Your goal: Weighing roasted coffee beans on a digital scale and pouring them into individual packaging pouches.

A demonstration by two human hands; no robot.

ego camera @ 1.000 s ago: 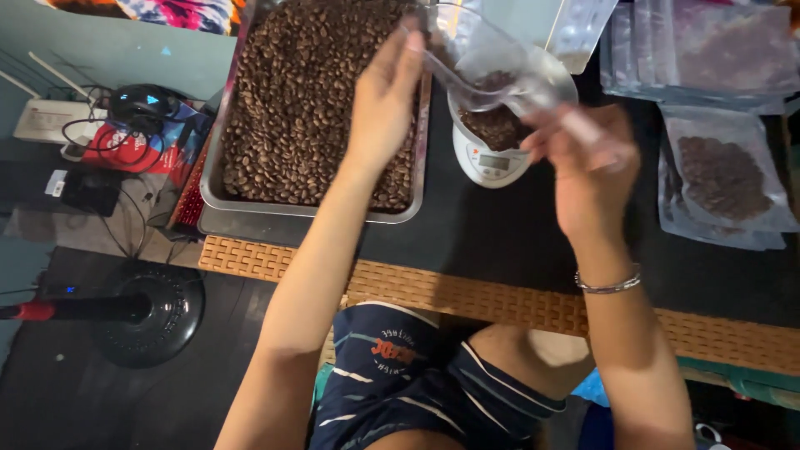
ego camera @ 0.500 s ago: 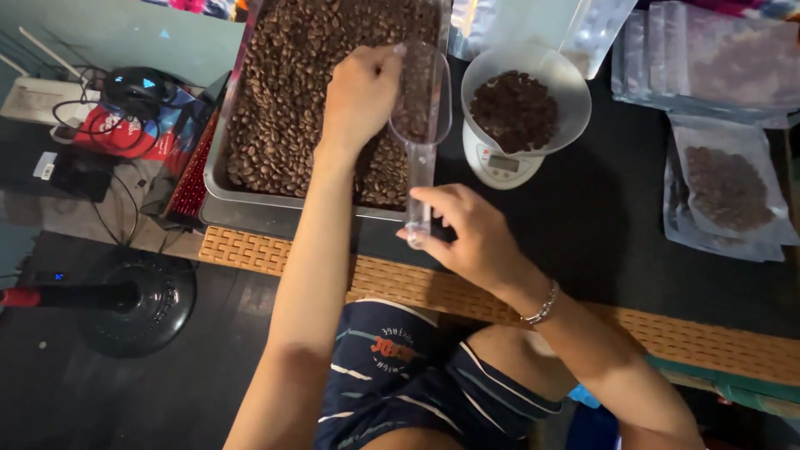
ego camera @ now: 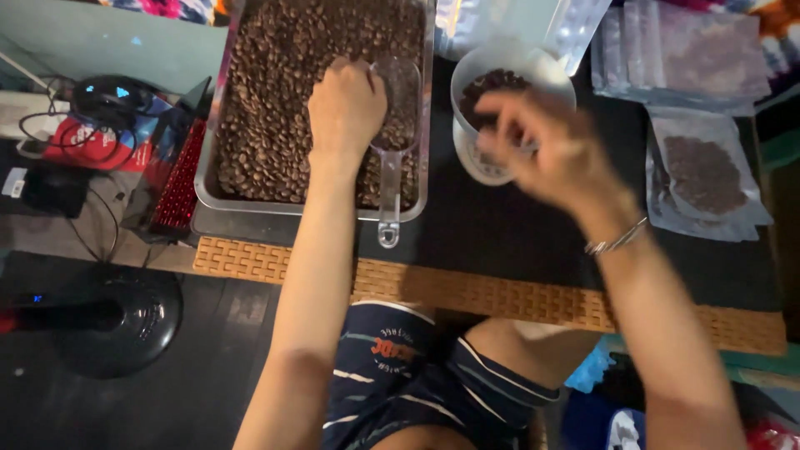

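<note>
My left hand lies curled on the coffee beans in a metal tray, its fingers against the cup of a clear plastic scoop. The scoop rests in the beans with its handle sticking out over the tray's near rim. Whether the fingers grip the scoop is hidden. My right hand is blurred by motion, fingers apart and holding nothing, just in front of a white bowl of beans on a small scale.
Clear pouches, some with beans, lie at the right on the black mat. A woven mat edge runs along the front. Cables and a charger sit at the left, a black fan base on the floor below.
My right hand let go of the scoop handle and swung up to the right toward the white bowl. The scoop now lies in the tray. My left hand stayed on the beans.
</note>
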